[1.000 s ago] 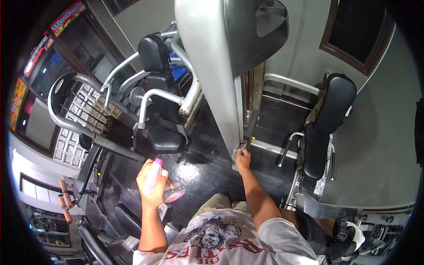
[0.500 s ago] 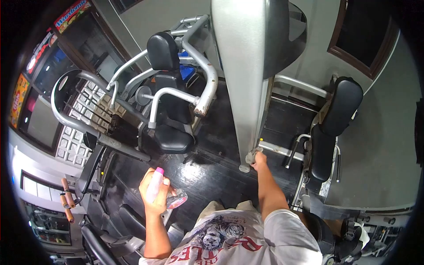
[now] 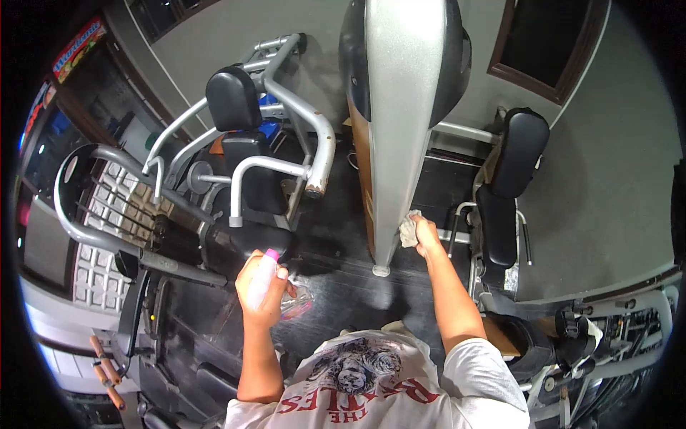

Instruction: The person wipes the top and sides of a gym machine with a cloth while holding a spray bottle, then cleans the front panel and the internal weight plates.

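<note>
Shirt print [image 3: 355, 395] reads "THE BEATLES"; left hand [image 3: 263, 294] grips spray bottle [image 3: 261, 278]

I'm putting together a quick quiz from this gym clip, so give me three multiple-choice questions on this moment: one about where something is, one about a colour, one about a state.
1. Where is the cloth?
A. Pressed against the silver machine column
B. Lying on the floor
C. Draped over a seat

2. What colour is the spray bottle's cap?
A. Blue
B. Pink
C. Green

3. What is the left hand doing?
A. Hanging open
B. Resting on a seat
C. Gripping the spray bottle

Answers:
1. A, the right hand holds the cloth to the column's lower edge.
2. B, the cap showing above the fingers is pink.
3. C, the fingers are wrapped round the clear bottle, held apart from the machine.
</note>
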`<state>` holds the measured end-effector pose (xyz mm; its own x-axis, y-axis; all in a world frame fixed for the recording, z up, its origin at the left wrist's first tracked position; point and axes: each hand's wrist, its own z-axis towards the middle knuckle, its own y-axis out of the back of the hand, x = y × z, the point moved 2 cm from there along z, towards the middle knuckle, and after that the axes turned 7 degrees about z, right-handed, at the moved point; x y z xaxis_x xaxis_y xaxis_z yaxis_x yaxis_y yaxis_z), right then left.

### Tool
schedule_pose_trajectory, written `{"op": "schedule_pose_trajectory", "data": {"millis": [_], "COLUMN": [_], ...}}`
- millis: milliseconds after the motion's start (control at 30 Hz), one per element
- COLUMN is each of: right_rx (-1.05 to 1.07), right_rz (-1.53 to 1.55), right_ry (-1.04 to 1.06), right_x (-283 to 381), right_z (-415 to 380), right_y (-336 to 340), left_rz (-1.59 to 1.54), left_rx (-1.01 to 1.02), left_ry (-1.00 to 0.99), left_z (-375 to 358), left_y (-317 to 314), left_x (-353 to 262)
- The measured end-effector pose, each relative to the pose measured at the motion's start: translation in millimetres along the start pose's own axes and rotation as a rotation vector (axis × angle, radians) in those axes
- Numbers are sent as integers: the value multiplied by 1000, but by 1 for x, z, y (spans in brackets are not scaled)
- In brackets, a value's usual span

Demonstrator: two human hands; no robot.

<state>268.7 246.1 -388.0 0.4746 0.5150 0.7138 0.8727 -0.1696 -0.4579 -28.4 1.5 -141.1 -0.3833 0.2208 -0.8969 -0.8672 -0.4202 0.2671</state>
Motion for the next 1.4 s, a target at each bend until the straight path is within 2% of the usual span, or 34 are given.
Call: {"op": "schedule_pose_trajectory", "data": {"millis": [100,233,300,367,433,467,500,567,600,633,700,800,967,1233,1367,1400], "right_rx": [39,12,117,140,54,64,36,-32,-87,-48,-186,-69,-65,8,24,40], "right_rz": [-1,-56,52,62,-165,-176,-153,-182,-238,-142,-437,-422,-571,-563,-628,-609], "right_ry": [140,397,492,700,1031,1092,975,1164,1344,1265,1679,1526,1439,1285,1141,1167], "right_x": [30,86,105,139,175,187,194,186,179,165,157,143,114,89,75,68], "right_z": [-18,-81,-81,-107,-135,-157,-180,-184,-172,-143,-141,-140,-127,-113,-102,-95], "right_y": [-17,-66,-74,-100,-130,-146,-161,-165,-161,-152,-152,-138,-107,-79,-60,-55], "left_rz": [-132,-218,-208,-208,-213,-214,-214,-200,-187,-176,-192,-169,-157,-86,-67,-18], "left_rx": [10,67,106,134,155,156,154,150,144,129,109,94,143,182,164,165], "left_ry": [23,-20,-73,-108,-126,-111,-102,-107,-117,-127,-68,-12,8,-21,6,-6], "left_z": [8,19,25,29,31,30,31,32,31,31,28,26,31,33,28,27], "left_y": [-2,-3,-4,-4,-5,-5,-5,-1,3,4,8,9,-16,-57,-76,-79], "left_x": [1,1,-1,-2,-1,-3,-6,-6,-3,-1,5,15,4,-13,-17,-16]}}
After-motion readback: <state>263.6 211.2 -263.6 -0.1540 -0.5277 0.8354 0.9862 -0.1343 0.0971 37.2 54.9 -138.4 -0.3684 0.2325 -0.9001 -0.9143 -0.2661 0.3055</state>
